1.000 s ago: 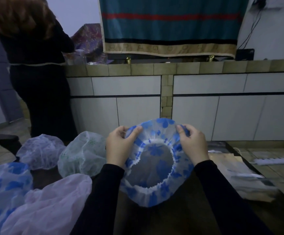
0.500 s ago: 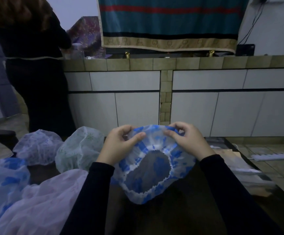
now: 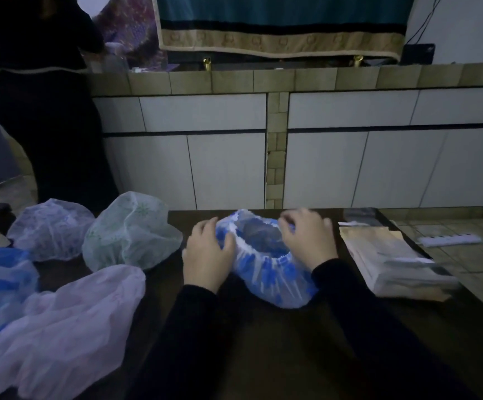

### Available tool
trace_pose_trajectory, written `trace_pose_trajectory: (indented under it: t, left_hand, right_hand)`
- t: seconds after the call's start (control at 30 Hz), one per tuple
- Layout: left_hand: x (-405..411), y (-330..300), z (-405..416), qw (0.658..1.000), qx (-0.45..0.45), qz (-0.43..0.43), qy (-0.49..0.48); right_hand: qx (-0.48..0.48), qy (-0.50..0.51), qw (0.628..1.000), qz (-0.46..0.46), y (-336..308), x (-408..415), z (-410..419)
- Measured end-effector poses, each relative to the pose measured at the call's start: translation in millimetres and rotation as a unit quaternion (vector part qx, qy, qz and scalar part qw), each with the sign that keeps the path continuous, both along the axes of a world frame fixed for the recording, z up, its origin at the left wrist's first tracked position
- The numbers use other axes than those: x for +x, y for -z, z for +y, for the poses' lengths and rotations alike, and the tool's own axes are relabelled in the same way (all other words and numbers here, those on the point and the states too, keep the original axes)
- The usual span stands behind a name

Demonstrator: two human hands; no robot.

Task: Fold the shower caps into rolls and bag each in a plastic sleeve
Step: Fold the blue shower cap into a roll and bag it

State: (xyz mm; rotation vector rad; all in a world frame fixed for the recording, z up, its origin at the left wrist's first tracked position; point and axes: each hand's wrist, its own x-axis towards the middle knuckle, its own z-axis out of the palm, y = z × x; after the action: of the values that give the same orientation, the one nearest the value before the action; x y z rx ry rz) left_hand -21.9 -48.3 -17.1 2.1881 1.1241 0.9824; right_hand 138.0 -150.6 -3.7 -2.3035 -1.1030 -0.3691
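Now the dark wooden table (image 3: 263, 342) fills the lower part of the view, and the light in the room is weak. Behind the table there is a low wall of white tiles (image 3: 350, 157) with a beige tiled ledge (image 3: 234, 80) on top. Above the ledge hangs a teal cloth with a beige border (image 3: 280, 41). At the far left a person in dark clothes (image 3: 41, 105) stands at the ledge, turned away. On the tiled floor at the right lies a white power strip (image 3: 449, 241).

On the left part of the table lie four other caps: a pale pink cap (image 3: 61, 327), a blue-patterned cap (image 3: 0, 272) at the edge, a white-green cap (image 3: 130, 232) and a pale lilac cap (image 3: 51, 229). A stack of plastic sleeves (image 3: 393, 264) lies on the right part of the table.

The blue flowered shower cap (image 3: 266, 269) rests on the table between the two hands, with its elastic opening up. The left hand (image 3: 207, 255) pinches its left edge with curled fingers. The right hand (image 3: 306, 239) has curled fingers on the right rim, a little blurred.

One second ago the cap was held up in the air, stretched wide, with the opening toward the camera. Since then both hands came down and the cap sits on the table, more gathered.
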Motion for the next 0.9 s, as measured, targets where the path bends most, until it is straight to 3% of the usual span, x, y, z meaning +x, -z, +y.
trace_pose_trajectory:
  t: [0.1,0.2,0.33,0.4,0.5,0.63,0.73,0.83,0.9]
  left_hand:
    - [5.1,19.8,-6.0,0.992,-0.06,0.111,-0.004]
    - [13.7,24.8,-10.8,0.978,-0.042,0.188,0.078]
    - [9.8,31.0,-2.3,0.925,-0.061,0.366,0.084]
    - [3.4,29.5,4.1,0.908,-0.098,0.402,0.067]
    - [-1.0,24.7,10.8,0.925,-0.113,0.361,0.025]
    - [2.6,17.0,5.8,0.977,0.055,0.205,-0.023]
    - [16.0,7.0,-4.6,0.992,0.082,0.093,-0.008]
    - [30.6,15.2,-15.3,0.991,0.013,0.134,0.018]
    - [32.7,31.7,-13.2,0.978,-0.023,0.202,0.045]
  right_hand:
    - [-0.097,-0.04,0.993,0.058,36.6,-9.1,1.8]
    - [-0.155,-0.07,0.981,0.089,52.6,-3.6,2.0]
    - [-0.237,-0.1,0.962,0.096,60.7,10.3,-6.4]
    - [-0.244,-0.098,0.958,0.112,62.1,15.9,-11.9]
    - [-0.255,-0.066,0.958,0.117,56.0,9.4,-17.5]
    - [-0.282,-0.024,0.959,0.025,34.2,-11.9,-14.8]
    - [-0.202,-0.029,0.978,0.032,7.5,-17.0,-1.6]
    - [-0.043,-0.027,0.999,0.021,-6.9,3.2,15.5]
    - [-0.021,-0.002,0.999,0.045,0.4,23.1,25.0]
